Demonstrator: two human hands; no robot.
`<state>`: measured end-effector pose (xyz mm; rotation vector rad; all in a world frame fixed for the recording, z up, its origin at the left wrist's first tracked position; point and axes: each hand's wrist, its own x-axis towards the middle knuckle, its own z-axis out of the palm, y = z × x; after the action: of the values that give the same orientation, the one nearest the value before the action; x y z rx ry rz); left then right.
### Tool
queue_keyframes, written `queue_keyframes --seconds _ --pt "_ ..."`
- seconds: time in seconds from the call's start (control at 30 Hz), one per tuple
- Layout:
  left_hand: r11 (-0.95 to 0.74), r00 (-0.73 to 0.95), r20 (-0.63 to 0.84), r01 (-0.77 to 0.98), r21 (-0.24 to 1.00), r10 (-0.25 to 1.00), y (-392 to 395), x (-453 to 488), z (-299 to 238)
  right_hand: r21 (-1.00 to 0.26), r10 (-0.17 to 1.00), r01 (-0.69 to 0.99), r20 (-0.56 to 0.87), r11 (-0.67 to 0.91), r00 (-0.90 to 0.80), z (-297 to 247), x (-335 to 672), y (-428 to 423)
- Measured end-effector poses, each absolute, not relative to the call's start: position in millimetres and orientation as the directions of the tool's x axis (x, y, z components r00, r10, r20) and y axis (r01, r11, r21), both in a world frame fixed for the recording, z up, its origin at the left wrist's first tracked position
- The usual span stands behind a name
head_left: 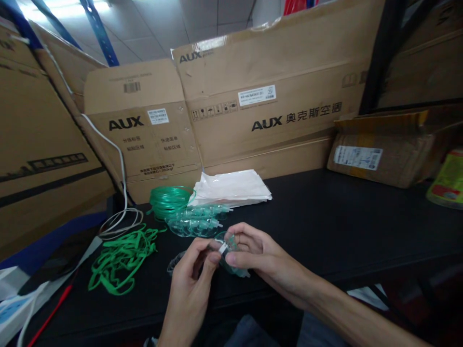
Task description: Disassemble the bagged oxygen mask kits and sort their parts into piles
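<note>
Head view: over the near edge of the black table (343,226), the left hand (191,277) and right hand (255,255) meet, both pinched closed on a clear green-tinted plastic mask (231,267). A small white strip (223,247) on it sits between their fingertips. Just behind lies a pile of similar clear masks (197,222), then a coil of green tubing (169,200) and a stack of white plastic bags (233,189). Loose green elastic bands (121,260) lie to the left, and brown cardboard boxes (267,91) stand at the back.

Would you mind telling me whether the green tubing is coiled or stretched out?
Coiled: the green tubing lies in round loops on the black table.
</note>
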<state>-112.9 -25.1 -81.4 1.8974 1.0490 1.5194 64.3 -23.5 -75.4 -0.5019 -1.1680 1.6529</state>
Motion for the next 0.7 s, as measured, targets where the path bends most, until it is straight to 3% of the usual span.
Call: queue_keyframes --seconds 0.47,0.7 --pt "-0.514 0.148 0.493 0.195 0.835 0.857 -26.2 -117.6 -80.9 -0.889 0.857 -0.456 0.213 -0.028 -0.469 -76.9 65.0 -25.3" --pt "-0.466 0.127 0.448 0.2 0.862 0.885 -27.4 -119.3 -82.9 -0.821 0.84 -0.551 0.192 -0.146 -0.508 -73.6 63.7 -26.5"
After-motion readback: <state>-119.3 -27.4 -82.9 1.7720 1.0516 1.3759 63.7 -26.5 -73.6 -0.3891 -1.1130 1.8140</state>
